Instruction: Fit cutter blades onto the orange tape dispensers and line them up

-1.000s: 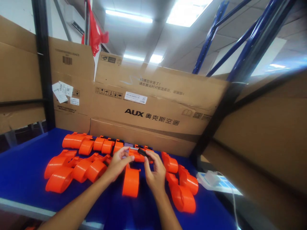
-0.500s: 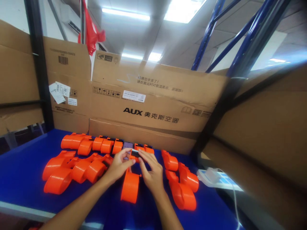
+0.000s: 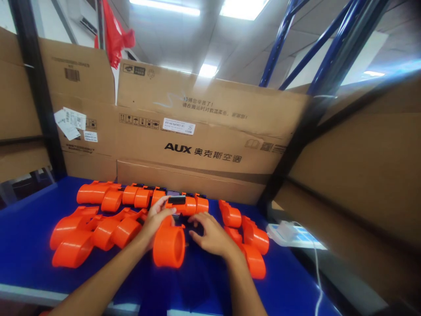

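Observation:
Several orange plastic parts with rounded loop ends lie across a blue table (image 3: 29, 219). My left hand (image 3: 154, 220) grips one orange part (image 3: 169, 246), whose round open end tilts up toward me. A small black piece (image 3: 176, 200) sits on the orange parts just beyond my left fingertips. My right hand (image 3: 210, 235) rests palm down on the table beside that part, fingers apart and slightly curled, with something small and dark under the fingertips that I cannot make out.
A row of orange parts (image 3: 98, 193) lines the back, with more piled at left (image 3: 75, 241) and right (image 3: 253, 239). Cardboard boxes (image 3: 204, 145) wall the back and sides. A white device with a cable (image 3: 289, 232) lies at right.
My right hand has left the black piece on the orange part and dropped to the table. The held orange part has tipped so that its round end faces me. The view has shifted.

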`<state>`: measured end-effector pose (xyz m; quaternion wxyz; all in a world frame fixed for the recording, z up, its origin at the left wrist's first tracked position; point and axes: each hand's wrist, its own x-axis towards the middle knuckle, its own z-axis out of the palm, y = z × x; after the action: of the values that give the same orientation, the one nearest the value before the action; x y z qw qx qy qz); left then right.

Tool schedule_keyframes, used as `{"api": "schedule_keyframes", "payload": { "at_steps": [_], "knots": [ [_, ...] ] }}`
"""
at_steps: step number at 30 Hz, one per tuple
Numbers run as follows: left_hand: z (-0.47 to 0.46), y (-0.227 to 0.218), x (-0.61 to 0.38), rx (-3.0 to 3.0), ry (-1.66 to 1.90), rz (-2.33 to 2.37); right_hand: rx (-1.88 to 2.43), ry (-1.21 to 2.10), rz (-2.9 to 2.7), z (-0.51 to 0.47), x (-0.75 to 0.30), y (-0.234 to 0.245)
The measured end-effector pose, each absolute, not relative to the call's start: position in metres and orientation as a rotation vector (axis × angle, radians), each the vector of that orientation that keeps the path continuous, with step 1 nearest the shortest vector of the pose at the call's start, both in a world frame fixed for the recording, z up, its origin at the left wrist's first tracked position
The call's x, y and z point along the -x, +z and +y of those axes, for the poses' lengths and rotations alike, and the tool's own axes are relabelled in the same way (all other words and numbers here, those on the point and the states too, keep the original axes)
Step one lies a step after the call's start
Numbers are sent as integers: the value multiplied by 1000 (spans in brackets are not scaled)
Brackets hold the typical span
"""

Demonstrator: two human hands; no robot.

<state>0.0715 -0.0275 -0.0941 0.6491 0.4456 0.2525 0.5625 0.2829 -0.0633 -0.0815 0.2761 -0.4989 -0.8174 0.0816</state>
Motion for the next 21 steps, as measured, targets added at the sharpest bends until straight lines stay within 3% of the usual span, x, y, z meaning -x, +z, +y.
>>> {"api": "schedule_keyframes", "payload": {
  "at_steps": [10,21],
  "knots": [
    [-27,-99,-72,-1026,1270,610,1557,322,-2294,-69,-282,-91],
    [-27,-98,-74,-1001,1301,577,1316,389,-2174,-64,-278,-84]
  ]
}}
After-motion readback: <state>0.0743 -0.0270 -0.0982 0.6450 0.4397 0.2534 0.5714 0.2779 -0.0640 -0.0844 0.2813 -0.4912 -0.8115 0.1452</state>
